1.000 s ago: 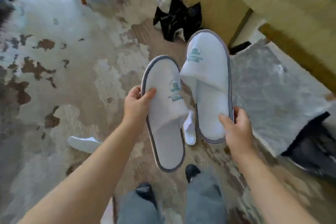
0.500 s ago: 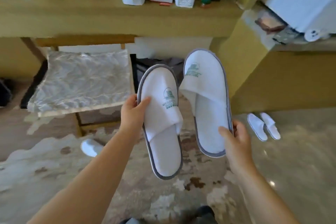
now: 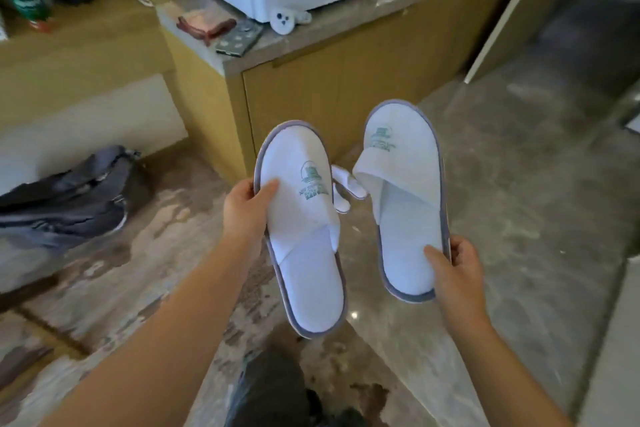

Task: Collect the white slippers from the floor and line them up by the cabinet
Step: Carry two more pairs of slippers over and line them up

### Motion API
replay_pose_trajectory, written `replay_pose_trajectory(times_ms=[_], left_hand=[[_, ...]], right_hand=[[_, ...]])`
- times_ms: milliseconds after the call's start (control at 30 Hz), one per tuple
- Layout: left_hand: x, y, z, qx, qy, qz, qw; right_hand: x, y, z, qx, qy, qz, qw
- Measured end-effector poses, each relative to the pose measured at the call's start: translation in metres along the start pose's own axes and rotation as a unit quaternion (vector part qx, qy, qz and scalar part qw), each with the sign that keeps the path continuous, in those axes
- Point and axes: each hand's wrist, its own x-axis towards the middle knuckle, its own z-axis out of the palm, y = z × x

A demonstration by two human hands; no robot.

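Left hand [image 3: 246, 208] grips the left slipper [image 3: 304, 232] by its side edge, thumb on the upper. Right hand [image 3: 459, 274] pinches the right slipper [image 3: 405, 204] at the heel. Both are held above open floor [image 3: 519, 218] before the cabinet [image 3: 332, 80]. More slippers [image 3: 344, 189] lie at the cabinet's base. Dark bag [image 3: 69, 198] lies left, well apart.

My left hand [image 3: 246, 208] grips one white slipper [image 3: 304, 236], my right hand [image 3: 457, 270] another slipper [image 3: 405, 204]; a pair [image 3: 344, 191] lies by the cabinet [image 3: 332, 87].
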Motion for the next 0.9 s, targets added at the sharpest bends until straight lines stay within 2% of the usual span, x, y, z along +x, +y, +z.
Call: replay_pose_trajectory(times_ms=[267,467,700,900], left_hand=[[0.082,0.005,0.174,0.013,-0.106,-0.035,0.994],[0.167,0.029,0.308,0.022,-0.133,-0.061,0.989],[0.236,0.067,0.445,0.044,-0.167,-0.070,0.982],[0.288,0.063,0.547,0.025,-0.125,-0.073,0.989]], right_hand=[[0.135,0.021,-0.045,0.005,0.094,0.037,0.995],[0.275,0.001,-0.063,0.000,0.140,0.047,0.989],[0.408,-0.022,-0.087,0.012,0.148,0.067,0.987],[0.543,-0.019,-0.115,-0.013,0.090,0.061,0.994]])
